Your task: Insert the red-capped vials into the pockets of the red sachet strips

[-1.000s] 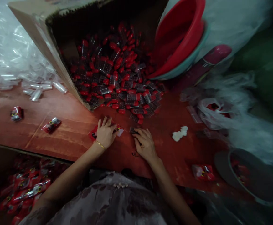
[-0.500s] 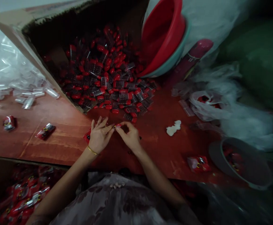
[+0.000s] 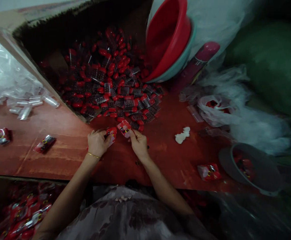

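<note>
Now that, above the desk (image 3: 165,160), the left hand (image 3: 96,143) and right hand (image 3: 139,144) have been parted, a red packet (image 3: 112,132) is held in the left's curled fingers, a printed red piece (image 3: 123,128) pinched in the right's, apparently separated.

- No word, brand or number is readable.
- The red card (image 3: 123,128) in the right hand (image 3: 138,142) bears tiny pale print and a yellow-and-dark mark, too small to read.
- The red piece (image 3: 111,133) at the left hand (image 3: 96,143) has similar print, partly covered, illegible.
- The carton (image 3: 25,17) shows faded reddish print along its top, too blurred to read.
</note>
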Demonstrator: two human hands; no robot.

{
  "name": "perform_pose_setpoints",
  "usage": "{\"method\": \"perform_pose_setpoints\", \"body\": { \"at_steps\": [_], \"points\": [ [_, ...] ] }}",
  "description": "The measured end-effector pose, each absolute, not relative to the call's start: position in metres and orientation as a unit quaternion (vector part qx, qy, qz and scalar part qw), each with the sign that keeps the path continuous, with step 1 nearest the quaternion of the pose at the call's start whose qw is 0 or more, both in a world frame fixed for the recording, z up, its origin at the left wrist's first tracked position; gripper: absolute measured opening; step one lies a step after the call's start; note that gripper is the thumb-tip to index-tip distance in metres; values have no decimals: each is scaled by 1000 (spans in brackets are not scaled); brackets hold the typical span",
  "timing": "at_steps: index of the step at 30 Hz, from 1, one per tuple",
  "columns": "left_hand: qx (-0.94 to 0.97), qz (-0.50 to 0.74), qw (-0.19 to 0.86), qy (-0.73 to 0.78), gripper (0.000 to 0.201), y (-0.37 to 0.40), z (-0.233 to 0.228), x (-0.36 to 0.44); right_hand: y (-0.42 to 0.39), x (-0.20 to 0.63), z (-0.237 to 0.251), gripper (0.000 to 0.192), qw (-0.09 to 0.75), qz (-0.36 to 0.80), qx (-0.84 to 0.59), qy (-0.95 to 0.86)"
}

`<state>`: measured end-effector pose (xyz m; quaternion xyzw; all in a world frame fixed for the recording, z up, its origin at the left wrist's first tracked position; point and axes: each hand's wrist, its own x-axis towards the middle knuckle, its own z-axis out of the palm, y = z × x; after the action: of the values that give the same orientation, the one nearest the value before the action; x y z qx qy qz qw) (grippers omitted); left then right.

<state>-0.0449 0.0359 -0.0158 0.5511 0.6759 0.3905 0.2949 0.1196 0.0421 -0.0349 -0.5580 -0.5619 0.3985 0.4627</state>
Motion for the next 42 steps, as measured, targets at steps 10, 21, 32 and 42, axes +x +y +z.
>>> {"method": "perform_pose_setpoints", "body": {
  "at_steps": [10, 21, 32, 42],
  "points": [
    [665, 350, 131, 646, 40, 18, 6, -34, 29, 111, -23, 40, 506, 320, -565, -568],
    [228, 583, 566, 537, 33, 18, -1, -1, 27, 121, -19, 37, 355, 230, -610, -670],
    [110, 500, 672, 536, 43, 24, 13, 2, -18, 202, -37, 28, 267, 69, -586, -762],
    [104, 490, 678, 537, 44, 17, 13, -2, -1, 164, -34, 26, 189, 89, -716, -666]
  ]
}}
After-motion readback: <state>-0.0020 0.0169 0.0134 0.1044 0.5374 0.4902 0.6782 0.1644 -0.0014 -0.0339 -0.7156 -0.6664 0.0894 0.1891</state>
